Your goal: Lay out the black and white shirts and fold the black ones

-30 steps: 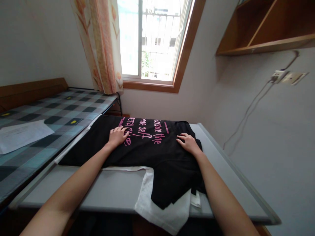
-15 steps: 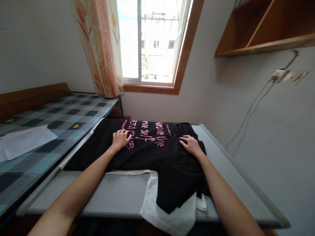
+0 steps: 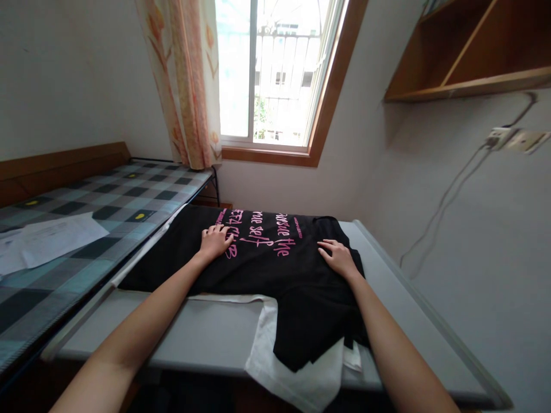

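A black T-shirt [image 3: 253, 269] with pink lettering lies spread sideways over the table, its collar toward the right. Under it is a white garment [image 3: 297, 390], whose edge shows along the near side and whose sleeve hangs over the table's front edge. My left hand [image 3: 215, 241] rests palm down on the shirt beside the lettering, fingers stretched out. On the shirt's upper part, near the collar, my right hand [image 3: 338, 256] lies flat with its fingers apart. Neither hand grasps the cloth.
The grey table [image 3: 210, 327] has a raised rim on its right. Left of it stands a bed with a checked mattress [image 3: 167, 198] and sheets of paper [image 3: 60, 238] on it. A curtain [image 3: 189, 86] hangs by the window; a wooden shelf [image 3: 469, 86] and cables [image 3: 447, 195] are on the right wall.
The whole view has shifted slightly, so the room appears a little farther right. Both hands stay in about the same places on the black T-shirt.
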Demonstrator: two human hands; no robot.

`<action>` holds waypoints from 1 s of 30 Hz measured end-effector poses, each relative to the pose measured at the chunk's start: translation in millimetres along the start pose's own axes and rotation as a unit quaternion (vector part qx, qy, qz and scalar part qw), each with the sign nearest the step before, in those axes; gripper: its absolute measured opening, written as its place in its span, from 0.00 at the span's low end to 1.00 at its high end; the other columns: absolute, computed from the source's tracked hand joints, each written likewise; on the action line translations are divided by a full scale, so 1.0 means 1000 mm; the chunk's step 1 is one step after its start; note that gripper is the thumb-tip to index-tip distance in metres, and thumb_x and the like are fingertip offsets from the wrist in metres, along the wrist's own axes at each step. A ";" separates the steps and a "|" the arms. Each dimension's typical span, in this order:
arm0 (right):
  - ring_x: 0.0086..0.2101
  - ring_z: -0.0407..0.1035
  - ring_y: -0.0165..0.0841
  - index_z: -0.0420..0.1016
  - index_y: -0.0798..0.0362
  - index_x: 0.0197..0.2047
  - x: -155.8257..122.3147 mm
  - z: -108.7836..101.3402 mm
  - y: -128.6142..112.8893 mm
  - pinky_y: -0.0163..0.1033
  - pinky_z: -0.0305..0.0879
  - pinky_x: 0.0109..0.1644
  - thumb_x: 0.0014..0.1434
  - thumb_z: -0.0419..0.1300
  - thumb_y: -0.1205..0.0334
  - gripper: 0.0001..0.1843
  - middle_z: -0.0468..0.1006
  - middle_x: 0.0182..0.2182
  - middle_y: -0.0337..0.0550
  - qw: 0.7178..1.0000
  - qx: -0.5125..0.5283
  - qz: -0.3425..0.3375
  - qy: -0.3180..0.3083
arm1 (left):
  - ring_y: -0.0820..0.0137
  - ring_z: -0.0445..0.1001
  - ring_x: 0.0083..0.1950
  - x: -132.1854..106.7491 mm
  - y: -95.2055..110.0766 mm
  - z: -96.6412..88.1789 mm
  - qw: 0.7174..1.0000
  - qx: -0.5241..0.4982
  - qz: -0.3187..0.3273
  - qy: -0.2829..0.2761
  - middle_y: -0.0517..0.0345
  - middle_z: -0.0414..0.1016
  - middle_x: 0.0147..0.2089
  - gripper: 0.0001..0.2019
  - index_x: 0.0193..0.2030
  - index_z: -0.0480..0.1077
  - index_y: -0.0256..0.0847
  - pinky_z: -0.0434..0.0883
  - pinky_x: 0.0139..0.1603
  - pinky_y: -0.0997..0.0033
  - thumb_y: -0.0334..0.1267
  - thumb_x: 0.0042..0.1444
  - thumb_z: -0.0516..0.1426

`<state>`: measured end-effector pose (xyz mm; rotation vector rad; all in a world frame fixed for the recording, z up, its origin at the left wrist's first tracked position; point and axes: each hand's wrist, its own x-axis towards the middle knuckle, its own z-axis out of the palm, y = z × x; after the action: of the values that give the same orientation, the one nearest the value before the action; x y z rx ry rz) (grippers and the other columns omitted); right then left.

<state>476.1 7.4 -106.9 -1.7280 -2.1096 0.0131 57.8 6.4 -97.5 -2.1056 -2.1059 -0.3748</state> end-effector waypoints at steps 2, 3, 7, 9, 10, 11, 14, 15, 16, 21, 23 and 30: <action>0.54 0.67 0.43 0.78 0.51 0.52 0.000 0.000 0.000 0.49 0.60 0.59 0.63 0.54 0.56 0.18 0.74 0.55 0.47 1.000 0.001 -0.004 0.003 | 0.52 0.62 0.62 0.000 0.000 0.000 1.000 -0.001 0.001 0.001 0.47 0.67 0.63 0.23 0.59 0.69 0.42 0.61 0.57 0.51 0.49 0.63 0.49; 0.54 0.67 0.43 0.78 0.51 0.52 -0.001 0.000 0.000 0.49 0.60 0.59 0.63 0.54 0.57 0.18 0.74 0.55 0.48 1.000 0.002 -0.005 0.003 | 0.52 0.62 0.62 0.000 -0.001 0.000 1.000 -0.002 0.003 0.002 0.47 0.67 0.63 0.23 0.59 0.69 0.42 0.61 0.57 0.51 0.49 0.63 0.49; 0.54 0.67 0.43 0.78 0.51 0.52 -0.002 0.000 0.002 0.49 0.61 0.59 0.63 0.55 0.57 0.18 0.74 0.55 0.48 1.000 0.004 -0.010 0.008 | 0.53 0.62 0.63 0.000 -0.002 0.000 1.000 -0.005 0.005 0.002 0.47 0.66 0.64 0.23 0.59 0.69 0.43 0.61 0.58 0.52 0.49 0.64 0.49; 0.54 0.68 0.43 0.78 0.51 0.52 -0.003 0.001 0.003 0.49 0.61 0.60 0.62 0.55 0.57 0.18 0.74 0.55 0.49 1.000 0.008 -0.013 0.012 | 0.53 0.62 0.63 0.000 -0.002 0.000 1.000 -0.006 0.006 0.003 0.47 0.66 0.64 0.22 0.59 0.69 0.43 0.61 0.58 0.52 0.49 0.64 0.49; 0.54 0.67 0.43 0.78 0.51 0.52 -0.003 0.001 0.004 0.49 0.61 0.60 0.62 0.56 0.57 0.18 0.74 0.55 0.49 1.000 0.011 -0.015 0.014 | 0.53 0.62 0.63 0.000 -0.003 0.000 1.000 -0.006 0.007 0.003 0.47 0.66 0.64 0.22 0.59 0.69 0.43 0.61 0.58 0.52 0.49 0.64 0.48; 0.55 0.67 0.43 0.78 0.51 0.53 -0.004 0.001 0.005 0.49 0.60 0.60 0.62 0.56 0.57 0.19 0.74 0.55 0.49 1.000 0.015 -0.016 0.014 | 0.53 0.62 0.63 0.000 -0.003 0.001 1.000 -0.007 0.007 0.004 0.47 0.66 0.64 0.23 0.59 0.69 0.43 0.61 0.58 0.52 0.50 0.64 0.48; 0.55 0.67 0.43 0.78 0.52 0.53 -0.005 0.002 0.005 0.48 0.60 0.61 0.62 0.56 0.57 0.19 0.73 0.56 0.49 1.000 0.020 -0.015 0.010 | 0.53 0.63 0.63 0.000 -0.004 0.002 1.000 -0.007 0.010 0.005 0.46 0.67 0.63 0.23 0.59 0.69 0.42 0.61 0.58 0.52 0.50 0.64 0.48; 0.55 0.67 0.43 0.78 0.52 0.53 -0.005 0.002 0.005 0.49 0.60 0.61 0.62 0.56 0.56 0.19 0.73 0.56 0.49 1.000 0.019 -0.014 0.008 | 0.53 0.63 0.63 0.000 -0.004 0.002 1.000 -0.007 0.011 0.005 0.46 0.67 0.63 0.23 0.59 0.69 0.42 0.61 0.58 0.52 0.50 0.64 0.47; 0.55 0.67 0.43 0.77 0.52 0.53 -0.005 0.002 0.005 0.49 0.60 0.61 0.62 0.56 0.56 0.19 0.73 0.56 0.49 1.000 0.018 -0.014 0.007 | 0.53 0.63 0.62 0.000 -0.004 0.003 1.000 -0.007 0.013 0.005 0.46 0.67 0.63 0.23 0.59 0.69 0.42 0.61 0.58 0.52 0.50 0.64 0.47; 0.56 0.67 0.42 0.77 0.52 0.53 -0.002 0.002 0.005 0.47 0.59 0.61 0.62 0.56 0.56 0.19 0.73 0.56 0.49 1.000 0.016 -0.011 -0.001 | 0.53 0.64 0.62 0.001 -0.004 0.003 1.000 -0.005 0.017 0.009 0.46 0.69 0.62 0.23 0.59 0.69 0.41 0.61 0.57 0.52 0.50 0.64 0.47; 0.56 0.66 0.41 0.77 0.52 0.53 -0.002 0.002 0.006 0.46 0.58 0.62 0.62 0.55 0.55 0.19 0.73 0.56 0.49 1.000 0.015 -0.010 -0.004 | 0.53 0.64 0.62 0.001 -0.004 0.003 1.000 -0.003 0.014 0.008 0.46 0.68 0.62 0.23 0.59 0.69 0.42 0.62 0.57 0.52 0.50 0.64 0.47; 0.55 0.64 0.44 0.72 0.48 0.55 0.001 0.007 -0.001 0.51 0.57 0.60 0.63 0.53 0.54 0.19 0.71 0.55 0.49 0.999 -0.033 0.002 -0.014 | 0.56 0.64 0.64 0.003 -0.004 0.002 1.000 -0.006 0.015 0.001 0.47 0.67 0.63 0.23 0.59 0.69 0.44 0.61 0.58 0.54 0.50 0.64 0.47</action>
<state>472.7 9.7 -112.5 -1.7786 -2.1491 -0.0312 53.5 9.6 -99.2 -2.1389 -2.0744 -0.3864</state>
